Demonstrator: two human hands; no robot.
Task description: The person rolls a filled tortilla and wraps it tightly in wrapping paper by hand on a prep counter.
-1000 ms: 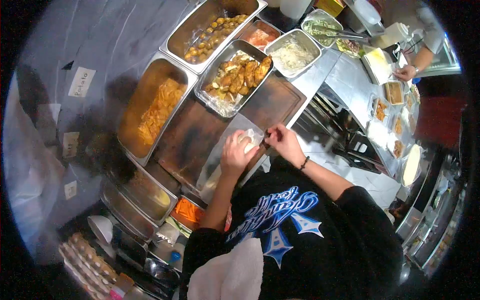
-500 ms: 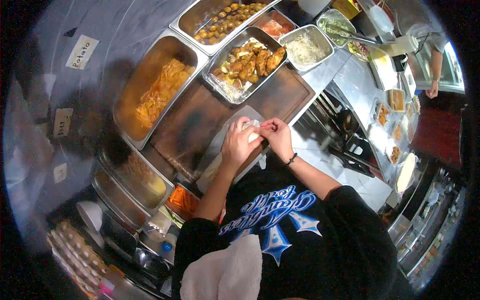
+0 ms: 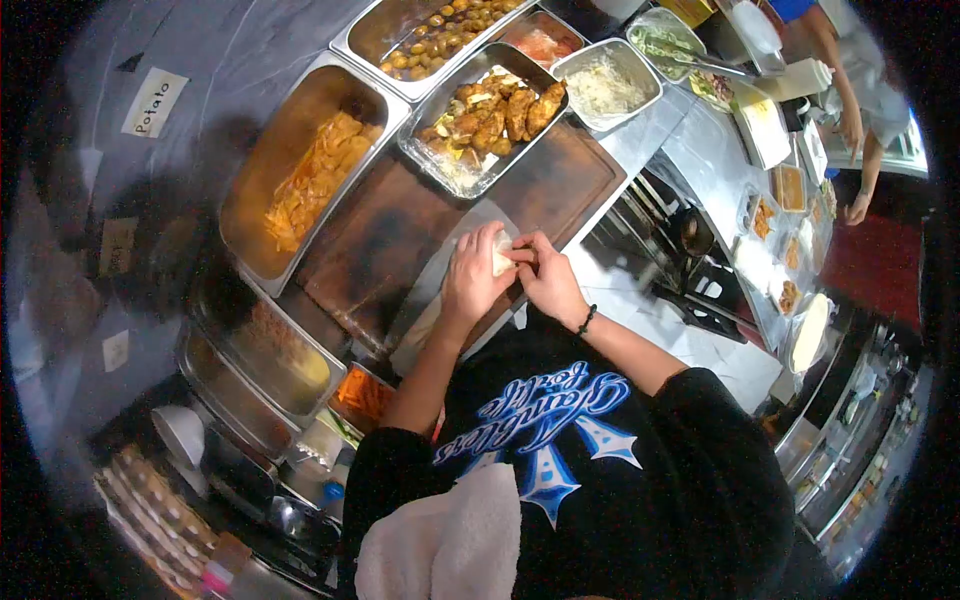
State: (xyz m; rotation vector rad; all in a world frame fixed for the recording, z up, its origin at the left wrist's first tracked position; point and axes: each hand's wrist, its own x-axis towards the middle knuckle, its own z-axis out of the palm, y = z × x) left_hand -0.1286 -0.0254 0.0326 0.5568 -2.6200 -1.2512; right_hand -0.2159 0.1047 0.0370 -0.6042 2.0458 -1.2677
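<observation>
Over the near edge of the brown cutting board (image 3: 400,235), my left hand (image 3: 474,275) is closed around a small white wrap (image 3: 502,257). My right hand (image 3: 552,282) has thumb and fingers pinched together at the wrap's near right end; the fingers hide most of that end. Under my hands, a sheet of pale paper (image 3: 425,300) lies across the board. Just beyond stands a metal tray of browned chicken pieces (image 3: 490,120).
Left of the board are a steel pan of orange sliced food (image 3: 320,195) and a container of carrot strips (image 3: 362,393). Beyond stand a pan of small potatoes (image 3: 440,45) and a tub of shredded white food (image 3: 605,85). Another person's hand (image 3: 857,208) hangs at far right.
My right fingers have shifted slightly on the end of the wrap and more of its white surface shows. The view has moved a little. A second arm now shows at upper right.
</observation>
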